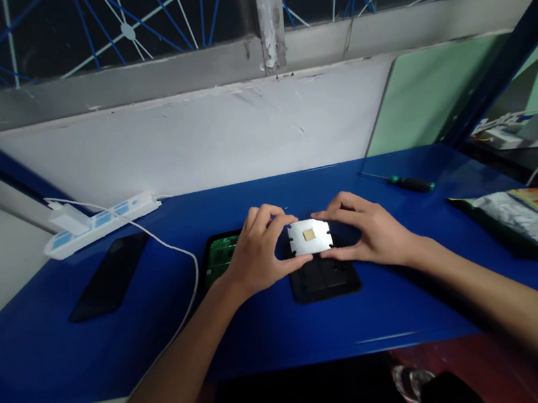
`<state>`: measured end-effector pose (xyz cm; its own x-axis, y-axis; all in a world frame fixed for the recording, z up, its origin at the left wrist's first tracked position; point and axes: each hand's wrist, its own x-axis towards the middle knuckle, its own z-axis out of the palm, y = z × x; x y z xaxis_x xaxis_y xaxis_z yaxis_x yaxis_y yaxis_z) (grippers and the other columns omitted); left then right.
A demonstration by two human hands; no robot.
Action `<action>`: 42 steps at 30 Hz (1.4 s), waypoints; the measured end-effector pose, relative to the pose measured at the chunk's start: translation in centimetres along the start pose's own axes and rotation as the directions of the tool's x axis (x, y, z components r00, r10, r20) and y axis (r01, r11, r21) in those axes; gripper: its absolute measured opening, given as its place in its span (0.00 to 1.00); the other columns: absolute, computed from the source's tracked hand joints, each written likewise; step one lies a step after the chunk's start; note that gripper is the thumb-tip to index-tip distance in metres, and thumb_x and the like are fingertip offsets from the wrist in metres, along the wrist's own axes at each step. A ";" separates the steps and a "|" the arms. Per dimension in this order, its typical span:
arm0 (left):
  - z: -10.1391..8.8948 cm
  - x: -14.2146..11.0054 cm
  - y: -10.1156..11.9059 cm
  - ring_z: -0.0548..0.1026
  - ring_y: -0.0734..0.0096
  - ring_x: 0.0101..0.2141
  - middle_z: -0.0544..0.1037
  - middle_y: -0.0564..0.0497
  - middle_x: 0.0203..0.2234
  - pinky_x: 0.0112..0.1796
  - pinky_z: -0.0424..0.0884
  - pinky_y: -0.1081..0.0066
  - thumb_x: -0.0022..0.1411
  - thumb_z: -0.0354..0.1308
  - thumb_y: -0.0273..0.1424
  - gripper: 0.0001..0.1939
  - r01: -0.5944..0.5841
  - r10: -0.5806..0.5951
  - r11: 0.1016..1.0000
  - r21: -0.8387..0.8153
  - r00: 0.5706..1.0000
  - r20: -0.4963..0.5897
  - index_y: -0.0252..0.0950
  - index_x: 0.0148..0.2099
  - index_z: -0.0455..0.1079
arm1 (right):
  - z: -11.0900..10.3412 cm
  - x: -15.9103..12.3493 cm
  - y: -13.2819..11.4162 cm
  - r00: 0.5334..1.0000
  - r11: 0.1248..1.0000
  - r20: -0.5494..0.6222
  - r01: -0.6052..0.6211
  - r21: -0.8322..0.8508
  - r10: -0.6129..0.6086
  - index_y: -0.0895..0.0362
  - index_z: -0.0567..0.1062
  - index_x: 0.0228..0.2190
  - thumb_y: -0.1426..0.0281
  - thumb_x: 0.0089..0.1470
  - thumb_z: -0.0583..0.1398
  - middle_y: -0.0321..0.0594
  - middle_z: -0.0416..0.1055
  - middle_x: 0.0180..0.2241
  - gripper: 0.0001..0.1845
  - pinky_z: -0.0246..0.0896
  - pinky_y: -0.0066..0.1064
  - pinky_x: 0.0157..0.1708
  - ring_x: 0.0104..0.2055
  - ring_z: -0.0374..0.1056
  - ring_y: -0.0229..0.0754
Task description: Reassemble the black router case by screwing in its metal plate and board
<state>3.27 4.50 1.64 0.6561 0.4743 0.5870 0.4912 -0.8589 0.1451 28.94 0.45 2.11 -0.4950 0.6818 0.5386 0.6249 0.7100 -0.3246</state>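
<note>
A silver metal plate with notched edges [325, 241] is held up between both hands, a small tan square pad [308, 234] at its centre. My left hand [260, 249] grips its left end between thumb and fingers. On the opposite end, my right hand [367, 227] pinches it the same way. Below the plate lies a black plastic cover [325, 281], partly hidden by the hands. A black case with a green circuit board [219, 256] rests on the table behind my left hand, which covers part of it.
A white power strip [102, 225] with a plugged-in charger and trailing white cable [175, 246] lies left, beside a dark phone-like slab [109, 277]. At right are a green-and-black screwdriver [411, 183] and a shiny snack-type bag [527, 222]. The blue table [269, 341] meets a wall behind.
</note>
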 end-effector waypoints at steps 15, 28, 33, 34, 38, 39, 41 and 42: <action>-0.2 0.1 0.3 0.67 0.57 0.42 0.68 0.45 0.44 0.41 0.69 0.57 0.55 0.71 0.41 0.29 -0.009 0.009 1.000 -0.008 1.000 0.007 0.39 0.53 0.63 | -0.1 0.0 -0.2 1.000 1.000 -0.001 0.002 0.004 -0.002 0.57 0.73 0.53 0.55 0.54 0.67 0.45 0.70 0.40 0.30 0.72 0.41 0.41 0.42 0.70 0.47; -0.3 0.0 1.2 0.65 0.55 0.45 0.66 0.45 0.47 0.45 0.68 0.54 0.54 0.71 0.38 0.25 0.114 -0.092 0.989 -0.099 0.975 0.203 0.39 0.50 0.65 | 0.1 0.2 -0.2 0.990 1.000 0.139 -0.029 -0.008 0.030 0.57 0.74 0.50 0.48 0.52 0.65 0.47 0.72 0.43 0.31 0.70 0.45 0.45 0.45 0.70 0.49; -0.2 0.1 1.3 0.65 0.56 0.45 0.68 0.47 0.45 0.47 0.68 0.54 0.52 0.73 0.39 0.24 0.187 -0.137 0.967 -0.175 0.954 0.266 0.40 0.48 0.69 | -0.5 0.4 -0.1 0.984 0.998 0.167 -0.064 0.028 0.058 0.56 0.75 0.48 0.45 0.52 0.63 0.45 0.74 0.43 0.32 0.66 0.46 0.50 0.46 0.71 0.50; -0.2 0.1 1.4 0.65 0.56 0.45 0.68 0.48 0.45 0.47 0.68 0.54 0.51 0.73 0.39 0.25 0.203 -0.147 0.962 -0.181 0.948 0.284 0.40 0.48 0.69 | -0.6 0.5 0.0 0.986 0.996 0.148 -0.085 0.024 0.080 0.56 0.75 0.48 0.46 0.55 0.62 0.46 0.75 0.43 0.30 0.65 0.47 0.51 0.47 0.71 0.50; 0.0 0.1 1.8 0.66 0.56 0.44 0.69 0.48 0.44 0.46 0.68 0.54 0.49 0.75 0.40 0.24 0.253 -0.180 0.952 -0.173 0.918 0.353 0.40 0.45 0.70 | -0.4 0.4 0.7 0.979 0.980 0.068 -0.186 -0.076 0.191 0.56 0.76 0.47 0.52 0.63 0.57 0.46 0.75 0.44 0.22 0.64 0.47 0.51 0.46 0.70 0.49; 0.0 0.1 1.8 0.66 0.56 0.44 0.70 0.48 0.44 0.46 0.68 0.54 0.49 0.75 0.40 0.24 0.261 -0.186 0.951 -0.168 0.913 0.364 0.40 0.45 0.70 | -0.3 0.4 0.9 0.976 0.974 0.057 -0.201 -0.105 0.208 0.56 0.76 0.46 0.54 0.64 0.57 0.46 0.75 0.43 0.21 0.64 0.47 0.49 0.44 0.70 0.49; 0.1 0.1 1.9 0.66 0.55 0.45 0.70 0.48 0.45 0.46 0.68 0.54 0.49 0.75 0.42 0.24 0.270 -0.194 0.950 -0.159 0.905 0.380 0.40 0.44 0.70 | -0.2 0.4 1.1 0.973 0.967 0.053 -0.214 -0.139 0.223 0.56 0.76 0.46 0.55 0.64 0.57 0.46 0.75 0.42 0.19 0.65 0.46 0.47 0.43 0.69 0.49; 0.2 0.1 2.0 0.66 0.55 0.45 0.70 0.48 0.45 0.46 0.68 0.53 0.50 0.74 0.43 0.24 0.273 -0.196 0.949 -0.155 0.900 0.389 0.40 0.44 0.70 | -0.1 0.3 1.1 0.973 0.966 0.054 -0.214 -0.146 0.224 0.56 0.76 0.46 0.56 0.64 0.57 0.46 0.75 0.42 0.19 0.65 0.45 0.47 0.42 0.69 0.49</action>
<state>4.39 2.86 1.83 0.7172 0.6704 0.1902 0.5570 -0.7155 0.4216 29.54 1.48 2.00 -0.3744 0.8320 0.4093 0.7975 0.5141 -0.3157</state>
